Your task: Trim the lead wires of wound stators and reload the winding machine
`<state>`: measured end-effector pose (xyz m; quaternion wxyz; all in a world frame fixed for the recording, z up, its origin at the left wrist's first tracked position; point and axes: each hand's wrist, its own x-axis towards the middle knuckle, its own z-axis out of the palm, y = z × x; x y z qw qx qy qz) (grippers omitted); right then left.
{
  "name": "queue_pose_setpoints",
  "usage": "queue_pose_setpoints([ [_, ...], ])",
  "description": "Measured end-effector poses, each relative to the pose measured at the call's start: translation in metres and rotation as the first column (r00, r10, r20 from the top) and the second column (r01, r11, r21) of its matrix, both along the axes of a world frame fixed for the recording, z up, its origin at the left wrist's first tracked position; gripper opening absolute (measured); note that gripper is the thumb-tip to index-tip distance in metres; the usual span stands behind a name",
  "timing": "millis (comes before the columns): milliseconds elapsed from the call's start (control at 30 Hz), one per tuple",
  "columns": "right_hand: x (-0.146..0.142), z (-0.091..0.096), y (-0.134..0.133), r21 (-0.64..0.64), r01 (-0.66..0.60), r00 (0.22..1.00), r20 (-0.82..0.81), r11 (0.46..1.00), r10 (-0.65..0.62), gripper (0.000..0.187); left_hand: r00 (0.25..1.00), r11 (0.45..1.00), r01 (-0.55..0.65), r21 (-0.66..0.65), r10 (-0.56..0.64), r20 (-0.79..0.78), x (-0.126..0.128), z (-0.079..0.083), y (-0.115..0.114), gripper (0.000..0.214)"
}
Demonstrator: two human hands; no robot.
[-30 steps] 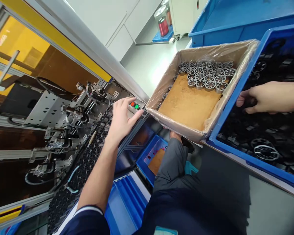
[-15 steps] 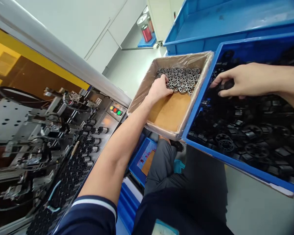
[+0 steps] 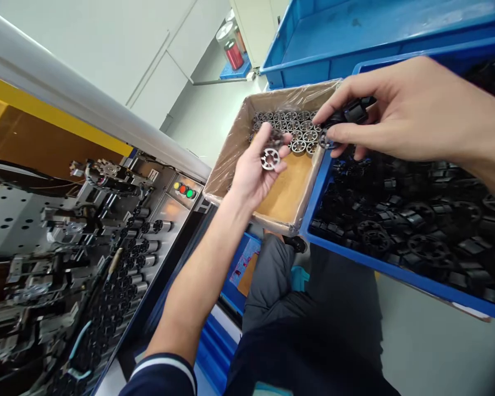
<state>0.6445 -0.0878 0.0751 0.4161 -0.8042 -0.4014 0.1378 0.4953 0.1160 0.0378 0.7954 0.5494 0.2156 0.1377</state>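
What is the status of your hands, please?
Left hand: slotted metal ring on palm. Right hand: pinching black parts over cardboard box. Nothing in the way.

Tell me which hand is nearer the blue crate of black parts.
The right hand is nearer, directly above the blue crate; the left hand is farther off, over the cardboard box.

"What's in your right hand [image 3: 379, 110]?"

"A black part [image 3: 356, 111]; my fingers [image 3: 338, 132] hide most of it."

"And the crate [image 3: 314, 190]?"

"The view cuts it off at the right, and the pieces [image 3: 412, 220] heaped inside are too dark to tell apart."
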Motion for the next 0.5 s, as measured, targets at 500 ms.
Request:
queue_pose_setpoints([
  [500, -0.046, -0.035, 0.012, 0.353, -0.26, 0.936, 0.321, 0.899, 0.145, 0.015, 0.961, 0.997, 0.078, -0.013, -0.071, 0.269, -0.037, -0.041, -0.05, 0.065],
])
